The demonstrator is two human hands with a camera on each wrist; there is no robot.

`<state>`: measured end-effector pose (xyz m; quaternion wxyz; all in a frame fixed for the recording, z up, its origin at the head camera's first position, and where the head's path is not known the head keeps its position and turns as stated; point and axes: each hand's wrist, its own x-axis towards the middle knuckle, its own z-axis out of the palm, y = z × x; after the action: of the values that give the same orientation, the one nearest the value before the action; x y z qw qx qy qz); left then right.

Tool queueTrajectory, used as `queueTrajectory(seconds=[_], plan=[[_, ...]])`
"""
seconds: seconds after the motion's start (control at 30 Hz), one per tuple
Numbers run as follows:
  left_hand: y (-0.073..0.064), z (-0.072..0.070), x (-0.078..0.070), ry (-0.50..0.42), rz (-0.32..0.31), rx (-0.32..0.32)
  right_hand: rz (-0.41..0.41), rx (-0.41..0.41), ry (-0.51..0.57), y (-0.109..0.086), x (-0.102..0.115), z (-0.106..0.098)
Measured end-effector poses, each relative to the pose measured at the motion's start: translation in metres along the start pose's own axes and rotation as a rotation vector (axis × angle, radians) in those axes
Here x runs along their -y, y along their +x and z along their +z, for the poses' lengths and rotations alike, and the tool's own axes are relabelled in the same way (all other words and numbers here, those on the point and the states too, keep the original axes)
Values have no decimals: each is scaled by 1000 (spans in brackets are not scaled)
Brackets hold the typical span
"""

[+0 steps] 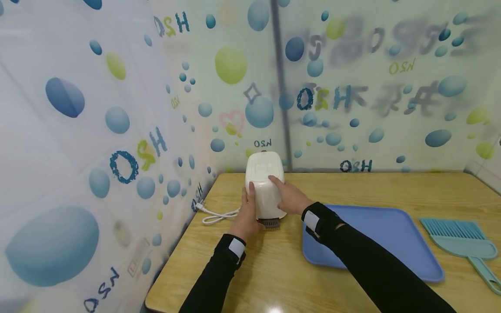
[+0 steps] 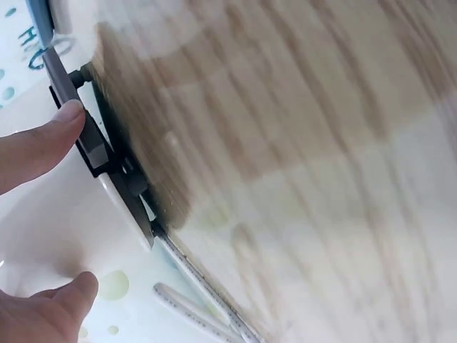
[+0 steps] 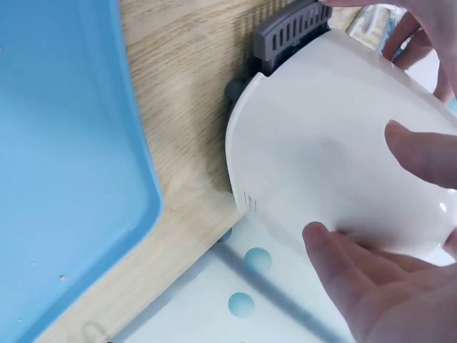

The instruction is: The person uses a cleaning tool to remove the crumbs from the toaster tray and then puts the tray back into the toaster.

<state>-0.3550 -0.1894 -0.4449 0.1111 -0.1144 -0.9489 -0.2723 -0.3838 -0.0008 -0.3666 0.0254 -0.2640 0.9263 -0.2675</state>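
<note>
A rounded white appliance [image 1: 268,191] stands near the table's back left; its exact kind is unclear. At its lower edge is a dark grey slotted piece [image 3: 291,32]. My left hand [image 1: 245,217] holds the lower left corner, fingers up along the side. In the left wrist view, the left thumb [image 2: 61,121] rests on the grey piece. From the right, my right hand [image 1: 291,198] holds the body, one finger reaching across the upper cover. The right wrist view shows the right hand's fingertips [image 3: 325,246] against the smooth white shell.
A white power cord [image 1: 215,216] lies looped left of the appliance. To the right are a blue tray [image 1: 375,234], partly behind my right forearm, and a teal brush-like tool [image 1: 458,243]. Patterned curtain walls [image 1: 231,65] border the wooden table [image 1: 188,265] at the left and back.
</note>
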Motion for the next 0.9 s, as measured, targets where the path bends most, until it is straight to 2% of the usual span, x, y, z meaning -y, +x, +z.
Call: queueTrajectory(seconds=[0.2,0.3,0.4,0.53,0.67,0.77,0.9], plan=[[-1,3,0,45,51,-64,-4,22,-28,3,2,0],[0,5,2,62,75,-97,-24,-7,-36,3,1,2],[1,7,5,55,82,-103,-36,-50,-15,3,-3,8],[1,7,10,-40,59,-85,-30,-115,79,1,-13,18],[2,3,17,-188,4,-65,36,-152,227,-5,-24,28],[4,-1,20,-252,-40,-18,119,-121,276,-6,-29,34],[7,1,26,-266,-73,70,177,-47,259,-4,-33,45]])
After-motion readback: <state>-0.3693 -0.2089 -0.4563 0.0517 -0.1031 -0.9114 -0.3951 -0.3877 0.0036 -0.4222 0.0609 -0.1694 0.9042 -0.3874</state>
